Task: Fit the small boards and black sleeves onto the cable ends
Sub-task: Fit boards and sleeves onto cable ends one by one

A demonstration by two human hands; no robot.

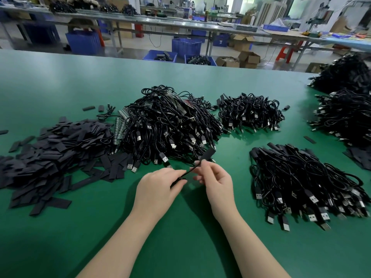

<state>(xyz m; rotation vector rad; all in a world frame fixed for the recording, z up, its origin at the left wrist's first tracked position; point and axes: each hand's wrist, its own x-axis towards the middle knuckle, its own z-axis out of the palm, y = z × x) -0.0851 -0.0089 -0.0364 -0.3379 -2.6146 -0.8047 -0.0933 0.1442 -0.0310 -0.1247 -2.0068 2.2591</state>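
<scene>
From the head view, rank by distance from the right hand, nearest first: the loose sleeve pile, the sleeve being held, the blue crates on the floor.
1. Held sleeve, at the right hand's fingertips.
2. Sleeve pile, left on the table.
3. Blue crates, on the floor beyond the table's far edge.

Green work table (60,81), long metal benches (160,23) behind, blue crates (186,47) and cardboard boxes (249,59) on grey floor (132,45)

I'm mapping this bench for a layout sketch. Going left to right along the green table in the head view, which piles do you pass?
Loose black sleeves pile → big cable heap with small boards → smaller cable bundle → sleeved cable pile → far-right cable heaps.
</scene>
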